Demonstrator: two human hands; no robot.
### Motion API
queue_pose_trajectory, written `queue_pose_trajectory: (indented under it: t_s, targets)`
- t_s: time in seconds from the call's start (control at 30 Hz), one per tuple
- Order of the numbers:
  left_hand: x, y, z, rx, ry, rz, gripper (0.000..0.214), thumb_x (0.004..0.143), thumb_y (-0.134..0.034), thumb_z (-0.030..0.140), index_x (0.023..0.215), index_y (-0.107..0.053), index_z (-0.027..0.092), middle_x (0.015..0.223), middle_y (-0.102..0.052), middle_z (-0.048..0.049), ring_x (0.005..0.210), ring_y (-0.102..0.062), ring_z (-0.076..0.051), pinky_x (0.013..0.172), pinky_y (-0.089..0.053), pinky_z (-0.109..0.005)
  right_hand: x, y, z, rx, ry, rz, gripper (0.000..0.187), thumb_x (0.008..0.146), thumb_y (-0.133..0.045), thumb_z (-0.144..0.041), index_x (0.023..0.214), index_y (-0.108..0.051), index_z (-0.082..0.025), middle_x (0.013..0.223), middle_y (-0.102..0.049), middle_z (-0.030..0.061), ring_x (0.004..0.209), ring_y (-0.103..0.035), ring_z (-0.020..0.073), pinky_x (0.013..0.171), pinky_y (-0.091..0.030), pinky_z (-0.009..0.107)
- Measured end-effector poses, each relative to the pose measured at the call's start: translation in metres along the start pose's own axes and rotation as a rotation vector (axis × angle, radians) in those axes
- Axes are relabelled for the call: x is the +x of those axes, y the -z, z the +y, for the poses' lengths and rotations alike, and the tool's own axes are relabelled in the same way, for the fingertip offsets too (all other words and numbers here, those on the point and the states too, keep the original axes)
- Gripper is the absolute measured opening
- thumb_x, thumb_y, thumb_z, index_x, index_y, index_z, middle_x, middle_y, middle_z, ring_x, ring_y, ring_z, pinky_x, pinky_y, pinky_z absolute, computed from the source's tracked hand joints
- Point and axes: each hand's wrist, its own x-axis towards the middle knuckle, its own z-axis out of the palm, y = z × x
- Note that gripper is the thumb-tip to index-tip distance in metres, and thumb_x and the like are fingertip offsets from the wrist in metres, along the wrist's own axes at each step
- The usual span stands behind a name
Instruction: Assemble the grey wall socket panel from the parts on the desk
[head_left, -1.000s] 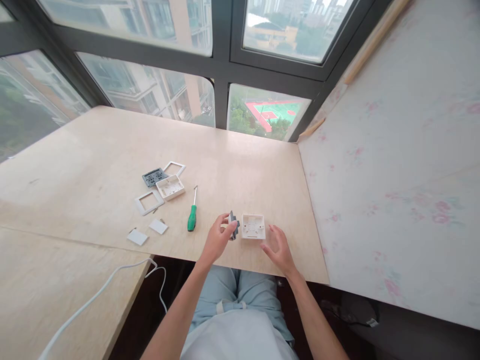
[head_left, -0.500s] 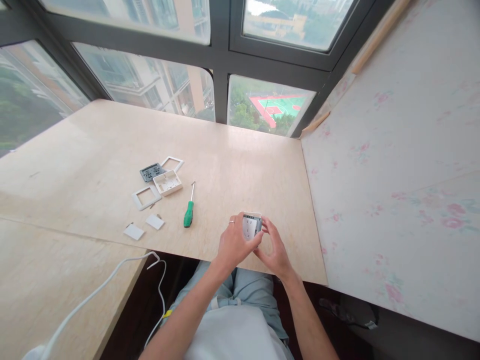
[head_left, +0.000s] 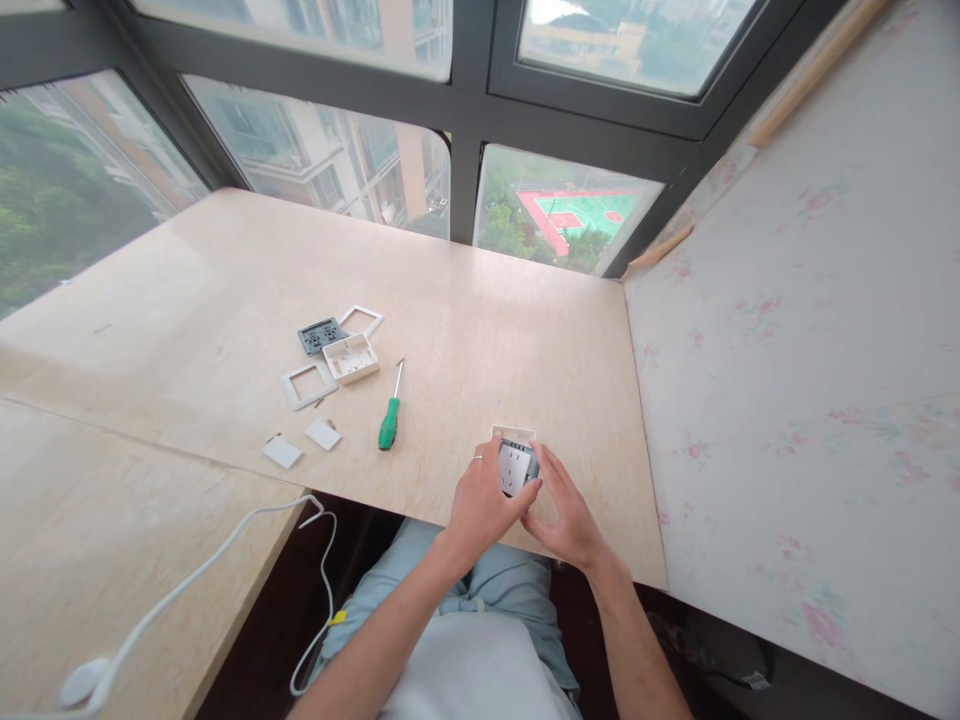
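Item: one socket insert [head_left: 514, 468], grey-edged, white slotted face upward; lies between both hands near the counter's [head_left: 450, 330] front edge

Item: left hand [head_left: 484, 495], ringed; part-curled, gripping the insert's left side, thumb along its near edge, probably for steadiness

Item: right hand [head_left: 566, 515]; half-open curve, fingertips at the insert's right side, apparently bracing it; firmness I cannot tell

Item: one white box [head_left: 514, 431]; rim showing just beyond the insert, which seems held over it so the two align; contact hidden

Item: one green-handled screwdriver [head_left: 389, 424]; left of the hands, tip pointing away, handle conveniently nearer the person

Item: grey plate [head_left: 324, 337], second box [head_left: 356, 371], two white frames [head_left: 289, 393]; bunched farther left, presumably leaving elbow room

Item: two small white plates [head_left: 282, 452]; side by side, nearer the edge
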Motion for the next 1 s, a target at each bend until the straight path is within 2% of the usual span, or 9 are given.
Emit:
queue_pose_trajectory:
  t_s: [0.17,0.27,0.4,0.63,0.77,1.0]
  targets:
    - [-0.001,-0.001,-0.005,-0.08,-0.009,-0.022,0.081,0.083,-0.067,0.049,0.15,-0.029,0.026,0.138,-0.052,-0.0169,0.125,-0.053,-0.035,0.101,-0.045,-0.051,-0.001,-0.001,0.007,0.003,-0.055,0.011,0.087,0.086,-0.062,-0.021,0.158,-0.015,-0.028,0.158,-0.037,0.01,0.146,-0.033,0.0307,0.116,-0.037,0.054]
    - [-0.002,0.002,-0.009,-0.165,-0.036,-0.044,0.086,0.082,-0.07,0.046,0.152,-0.025,0.027,0.147,-0.046,-0.0159,0.135,-0.045,-0.034,0.109,-0.038,-0.052,0.0,0.001,0.017,-0.006,-0.084,0.025,0.085,0.085,-0.067,-0.029,0.157,-0.021,-0.028,0.155,-0.041,0.0104,0.144,-0.038,0.0314,0.115,-0.038,0.056]
    - [-0.001,0.008,-0.016,-0.219,-0.073,-0.074,0.094,0.079,-0.074,0.04,0.155,-0.021,0.023,0.153,-0.04,-0.0174,0.138,-0.042,-0.033,0.11,-0.039,-0.05,0.004,0.007,0.034,-0.052,-0.072,0.021,0.083,0.083,-0.072,-0.042,0.154,-0.031,-0.028,0.15,-0.048,0.0116,0.139,-0.044,0.0332,0.113,-0.039,0.058]
    - [0.013,0.007,-0.037,-0.051,-0.279,-0.069,0.088,0.081,-0.069,0.026,0.155,-0.022,0.022,0.15,-0.045,-0.0182,0.138,-0.043,-0.033,0.112,-0.036,-0.055,0.021,0.016,0.052,-0.08,-0.023,-0.073,0.087,0.083,-0.072,-0.047,0.155,-0.027,-0.029,0.152,-0.047,0.0127,0.139,-0.045,0.0312,0.115,-0.036,0.057]
    - [0.016,0.004,-0.046,0.014,-0.302,-0.053,0.083,0.082,-0.066,0.022,0.154,-0.025,0.02,0.151,-0.043,-0.0185,0.142,-0.039,-0.033,0.113,-0.036,-0.054,0.027,0.017,0.062,-0.099,0.018,-0.144,0.088,0.085,-0.069,-0.049,0.157,-0.023,-0.03,0.155,-0.042,0.0111,0.144,-0.039,0.0304,0.118,-0.03,0.058]
    - [0.011,-0.007,-0.057,0.067,-0.309,-0.024,0.084,0.084,-0.062,0.021,0.156,-0.018,0.018,0.153,-0.04,-0.019,0.142,-0.039,-0.033,0.114,-0.037,-0.054,0.03,0.012,0.073,-0.07,-0.009,-0.248,0.088,0.086,-0.066,-0.053,0.158,-0.019,-0.03,0.16,-0.034,0.0105,0.148,-0.031,0.0296,0.12,-0.023,0.058]
